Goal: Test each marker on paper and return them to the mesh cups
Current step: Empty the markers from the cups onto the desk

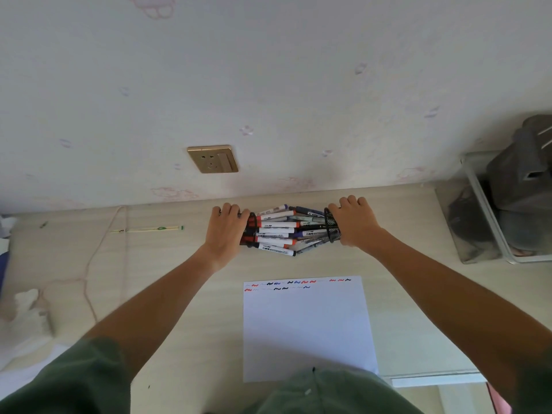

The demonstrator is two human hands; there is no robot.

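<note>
Hands (pixel 286 225) grip tipped mesh cups (pixel 331 231) — bases hidden.

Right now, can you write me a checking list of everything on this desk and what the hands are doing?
Surface: pale wood desk, against a wall.
Job's things: two black mesh cups, left cup and right cup, tipped with mouths facing each other, markers sticking out between them; paper with red, blue and black squiggles along its top edge.
Clutter: chopsticks; clear bin holding grey fabric.
Grippers: left hand grips left cup; right hand grips right cup.
Cables: thin pinkish cord across the desk.
Surroundings: gold wall socket.
</note>
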